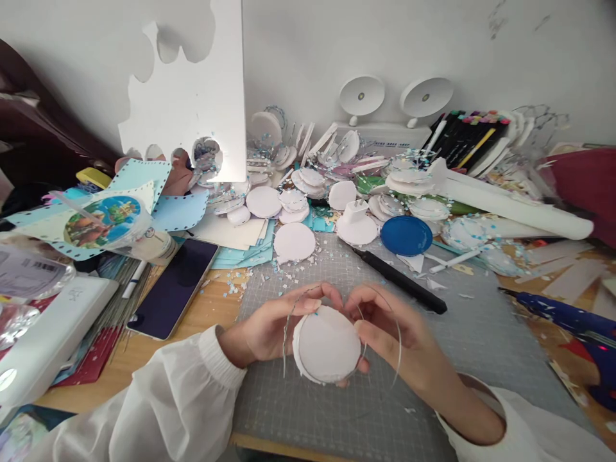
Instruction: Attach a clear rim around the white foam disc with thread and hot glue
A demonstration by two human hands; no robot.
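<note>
Above the grey cutting mat [289,417], my left hand [279,321] grips a round white foam disc [327,346] by its left and upper edge. A thin wire [398,333] loops out from both sides of the disc. At the disc's right edge, my right hand [394,333] is closed with thumb and index finger pinched at the wire. Some fingers are hidden behind the disc. A black craft knife or pen-like tool [404,281] lies on the mat just beyond my right hand.
Many white discs [294,242] and a blue round lid [407,235] crowd the back. A phone [174,289] and a lidded cup [144,237] stand left. At right lies a blue glue gun [568,314]. A white cut-out board [192,96] leans behind.
</note>
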